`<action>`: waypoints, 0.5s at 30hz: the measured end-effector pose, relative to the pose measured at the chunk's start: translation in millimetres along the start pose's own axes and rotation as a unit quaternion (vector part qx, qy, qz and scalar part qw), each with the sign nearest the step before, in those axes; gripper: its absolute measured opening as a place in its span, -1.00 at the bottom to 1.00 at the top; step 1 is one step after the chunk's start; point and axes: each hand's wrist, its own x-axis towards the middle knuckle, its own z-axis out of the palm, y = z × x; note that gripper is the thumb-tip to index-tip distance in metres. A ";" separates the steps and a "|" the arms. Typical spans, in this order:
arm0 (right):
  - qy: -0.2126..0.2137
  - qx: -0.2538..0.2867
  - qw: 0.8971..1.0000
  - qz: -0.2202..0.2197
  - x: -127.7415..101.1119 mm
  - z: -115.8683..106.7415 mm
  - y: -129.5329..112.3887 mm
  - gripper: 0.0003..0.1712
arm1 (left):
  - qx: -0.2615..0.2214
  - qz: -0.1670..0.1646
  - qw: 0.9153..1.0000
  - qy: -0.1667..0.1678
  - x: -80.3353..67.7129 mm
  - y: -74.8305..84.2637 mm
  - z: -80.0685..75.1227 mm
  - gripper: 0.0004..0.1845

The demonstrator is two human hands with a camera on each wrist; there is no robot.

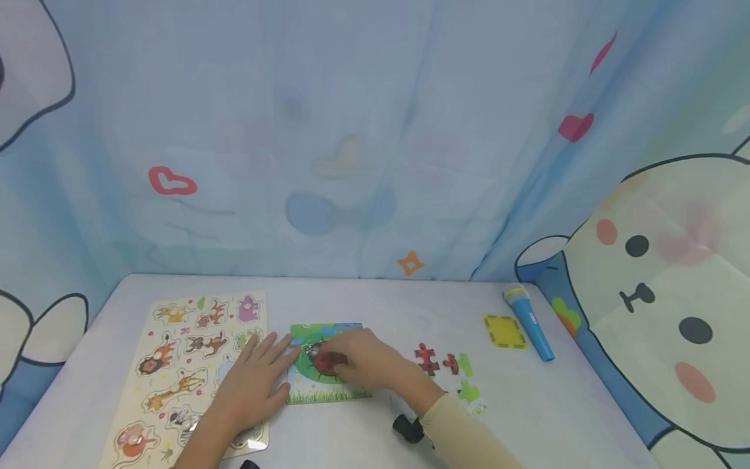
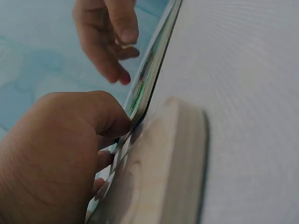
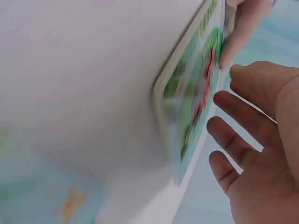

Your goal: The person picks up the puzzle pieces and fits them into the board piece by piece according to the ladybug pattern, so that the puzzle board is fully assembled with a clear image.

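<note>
A small ladybug puzzle board lies mid-table, with a red ladybug on a green round patch. My left hand has its fingers spread, fingertips at the board's left edge. That palm is over the right side of a larger wooden animal board. Over the ladybug picture hovers my right hand, hiding part of it. In the right wrist view the right hand's fingers are loosely bent and apart, with nothing between them, beside the puzzle board.
Several loose puzzle pieces, red and green, lie right of the ladybug board, partly behind the right forearm. Farther right are a yellow square and a blue toy microphone. A patterned blue curtain hangs behind the table.
</note>
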 end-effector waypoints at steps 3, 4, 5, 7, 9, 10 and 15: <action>0.001 0.005 0.999 0.032 -14.7 -5.7 10.1 -0.56 | 0.002 -0.001 1.000 -0.001 -0.2 0.4 0.7 -0.38; 0.003 0.002 0.999 0.039 -19.8 -7.7 13.2 -0.56 | 0.004 0.000 1.000 0.001 -0.3 0.4 0.7 -0.38; 0.005 -0.002 0.999 0.043 -24.8 -10.2 16.0 -0.57 | 0.005 0.000 1.000 0.001 -0.5 0.6 0.5 -0.37; 0.012 0.001 0.999 0.051 -34.6 -15.2 21.7 -0.58 | 0.006 0.001 1.000 0.005 -0.5 1.2 -0.3 -0.37; 0.020 0.004 0.998 0.063 -44.4 -19.0 27.8 -0.58 | 0.007 0.003 1.000 0.008 -0.5 1.8 -1.3 -0.37; 0.022 0.006 0.997 0.072 -49.2 -20.9 30.5 -0.58 | 0.005 0.004 1.000 0.010 -0.5 2.2 -1.8 -0.38; 0.038 -0.005 0.992 0.117 -70.1 -24.1 46.7 -0.57 | 0.003 0.006 1.000 0.016 -0.4 3.1 -2.0 -0.38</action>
